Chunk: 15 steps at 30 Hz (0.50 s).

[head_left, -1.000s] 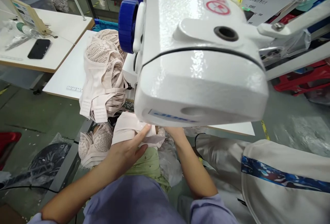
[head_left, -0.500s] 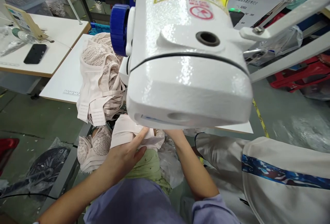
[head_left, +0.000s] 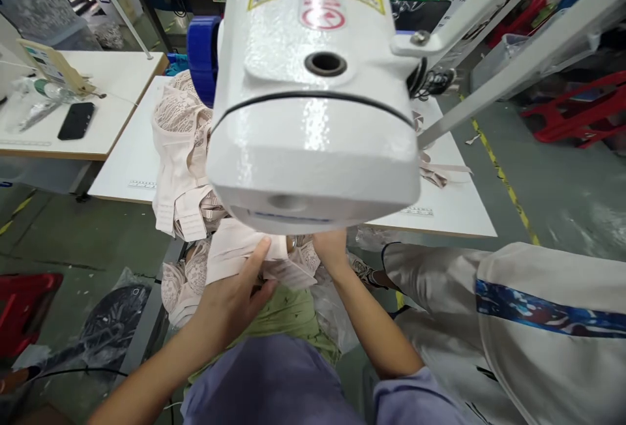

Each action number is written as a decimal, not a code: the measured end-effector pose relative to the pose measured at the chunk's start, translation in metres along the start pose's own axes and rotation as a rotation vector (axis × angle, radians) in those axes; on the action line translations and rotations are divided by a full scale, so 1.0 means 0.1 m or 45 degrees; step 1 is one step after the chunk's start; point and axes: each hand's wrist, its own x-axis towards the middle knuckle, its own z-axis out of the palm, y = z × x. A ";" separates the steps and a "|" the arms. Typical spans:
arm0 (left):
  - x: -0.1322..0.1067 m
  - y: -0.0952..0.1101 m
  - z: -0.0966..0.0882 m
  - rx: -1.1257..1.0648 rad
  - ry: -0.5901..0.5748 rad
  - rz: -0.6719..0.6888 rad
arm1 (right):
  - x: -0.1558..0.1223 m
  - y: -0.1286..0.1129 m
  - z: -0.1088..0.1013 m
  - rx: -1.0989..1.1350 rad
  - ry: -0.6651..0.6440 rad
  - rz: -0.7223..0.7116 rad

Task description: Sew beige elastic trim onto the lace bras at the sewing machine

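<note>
a white work table (head_left: 454,206) in a sewing workshop was seen, largely hidden behind the white head of a sewing machine (head_left: 313,118). a pale pink garment piece (head_left: 239,249) was held flat under the extended fingers (head_left: 257,259) of the left hand (head_left: 235,294), just below the machine head. the right hand (head_left: 332,252) was placed beside it, fingers hidden under the machine, so their grip could not be told. beyond the left fingers a heap of lace bras (head_left: 183,151) was piled; clear plastic bags (head_left: 327,307) were seen below the hands.
</note>
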 end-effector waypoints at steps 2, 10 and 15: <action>-0.01 0.02 0.00 0.001 0.011 0.031 | -0.08 0.04 -0.03 0.039 0.097 0.013; 0.01 0.01 0.03 0.048 0.072 0.070 | -0.18 0.19 -0.10 0.097 0.083 0.075; 0.05 0.06 0.05 0.088 0.086 0.117 | -0.17 0.15 -0.09 0.099 0.058 0.080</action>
